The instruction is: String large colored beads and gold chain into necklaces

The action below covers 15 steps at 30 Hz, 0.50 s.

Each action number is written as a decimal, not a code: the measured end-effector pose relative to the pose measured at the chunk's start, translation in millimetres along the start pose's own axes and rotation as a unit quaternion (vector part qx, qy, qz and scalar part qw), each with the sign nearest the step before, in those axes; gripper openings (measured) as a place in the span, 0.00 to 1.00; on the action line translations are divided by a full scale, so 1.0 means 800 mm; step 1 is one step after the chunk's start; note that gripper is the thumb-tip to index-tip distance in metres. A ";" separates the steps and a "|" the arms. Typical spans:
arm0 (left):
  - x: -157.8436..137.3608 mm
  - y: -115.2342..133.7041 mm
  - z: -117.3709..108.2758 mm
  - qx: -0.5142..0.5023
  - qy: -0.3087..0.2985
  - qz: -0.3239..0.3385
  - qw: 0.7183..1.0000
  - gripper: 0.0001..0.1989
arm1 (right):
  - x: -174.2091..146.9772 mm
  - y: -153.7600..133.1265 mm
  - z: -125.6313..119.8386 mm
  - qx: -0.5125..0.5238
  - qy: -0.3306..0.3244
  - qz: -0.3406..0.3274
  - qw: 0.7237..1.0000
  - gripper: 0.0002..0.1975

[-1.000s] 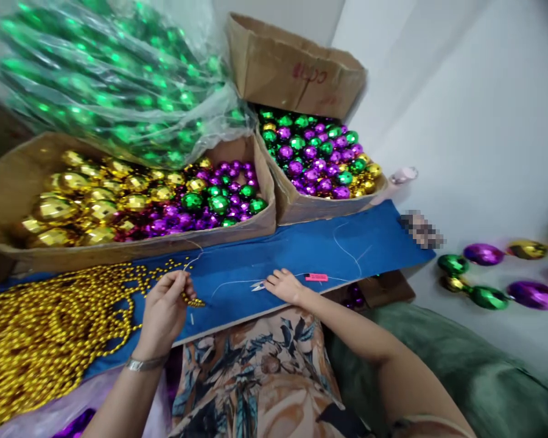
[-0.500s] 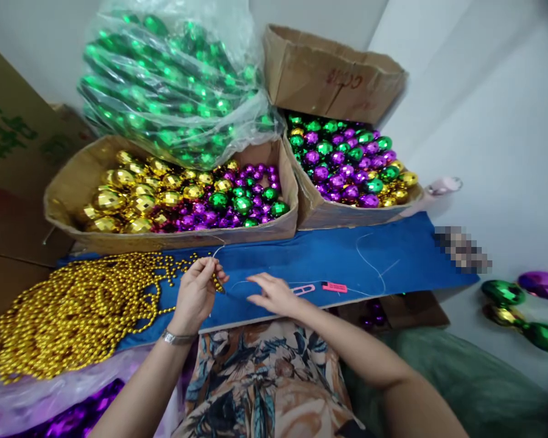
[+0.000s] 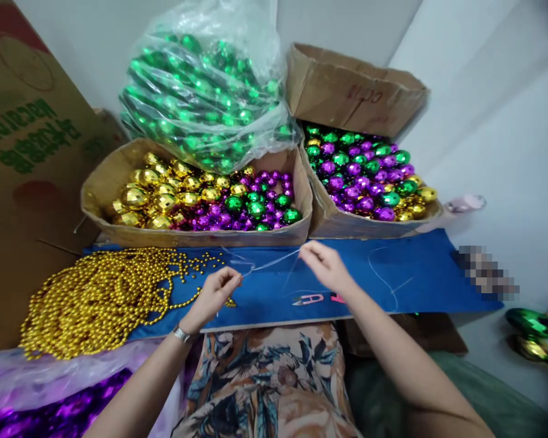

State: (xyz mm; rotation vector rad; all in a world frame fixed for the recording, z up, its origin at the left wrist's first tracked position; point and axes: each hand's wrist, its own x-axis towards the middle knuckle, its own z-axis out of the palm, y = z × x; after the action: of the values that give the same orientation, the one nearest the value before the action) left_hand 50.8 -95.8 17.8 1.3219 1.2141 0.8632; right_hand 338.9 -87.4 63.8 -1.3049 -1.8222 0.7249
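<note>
A thin white string (image 3: 276,260) stretches between my two hands above the blue cloth (image 3: 256,304). My left hand (image 3: 218,295) pinches its left end, with a few gold beads (image 3: 229,302) just beside the fingers. At the other end, my right hand (image 3: 326,266) is closed on the string between thumb and fingers. Below the right hand lie pink-handled thread snips (image 3: 308,299) and a small pink item (image 3: 337,297), partly covered by the hand. A heap of gold bead strands (image 3: 105,298) spreads to the left of my left hand.
Behind the cloth stand a carton (image 3: 201,237) of gold, purple and green balls and a second carton (image 3: 374,229) of similar balls. A clear bag (image 3: 210,103) of green balls rests on top. A tall box (image 3: 31,182) borders the left. Loose string (image 3: 383,280) lies at right.
My right hand has moved up and right from the cloth and now grips the string, drawing it out. The left hand has shifted slightly right and lower. The view has turned left.
</note>
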 end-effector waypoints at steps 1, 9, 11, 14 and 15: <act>0.000 -0.001 0.001 0.026 -0.035 0.004 0.999 0.15 | 0.002 0.006 -0.025 -0.068 0.036 -0.023 0.997 0.14; 0.014 0.000 0.045 0.071 -0.047 0.050 0.995 0.14 | -0.014 0.052 -0.051 -0.464 0.065 -0.013 0.883 0.13; 0.018 -0.003 0.059 0.040 -0.049 0.033 0.997 0.14 | -0.025 0.040 -0.002 -0.410 0.056 -0.037 0.910 0.17; 0.021 -0.007 0.071 -0.002 -0.058 0.015 0.998 0.14 | -0.043 0.021 0.078 -0.277 -0.030 -0.107 0.954 0.21; 0.021 -0.007 0.072 -0.010 -0.054 0.010 0.998 0.14 | -0.046 0.017 0.100 -0.251 -0.044 -0.116 0.960 0.22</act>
State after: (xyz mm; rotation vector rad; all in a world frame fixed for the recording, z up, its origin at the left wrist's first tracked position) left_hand 108.5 -93.7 1.5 1.3499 1.1064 0.8062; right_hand 285.6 -119.4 -0.6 -1.3463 -2.2800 0.1968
